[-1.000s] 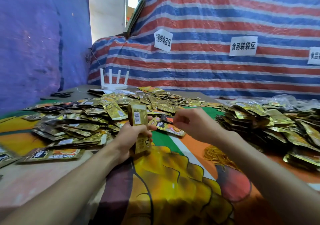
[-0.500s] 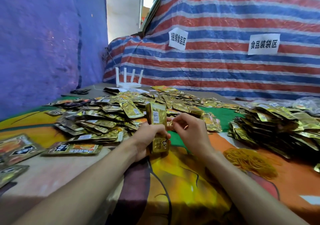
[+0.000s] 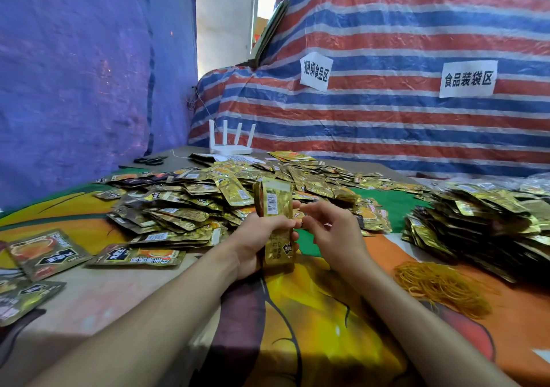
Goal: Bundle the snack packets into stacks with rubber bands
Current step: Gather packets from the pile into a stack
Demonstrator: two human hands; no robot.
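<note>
my left hand (image 3: pixel 262 233) grips packet stack (image 3: pixel 275 205) upright, so edges line up for band. right hand (image 3: pixel 333 232) just beside, fingers curled; pinching band or not, cannot tell. rubber band heap (image 3: pixel 440 285) near my right arm, easy reach.

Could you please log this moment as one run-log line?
left hand: grips upright packet stack | right hand: at stack's edge, hold unclear | rubber bands: heap at right | band on stack: none visible

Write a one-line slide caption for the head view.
Left hand grips an upright stack of snack packets, right hand alongside, rubber bands heaped nearby.
</note>
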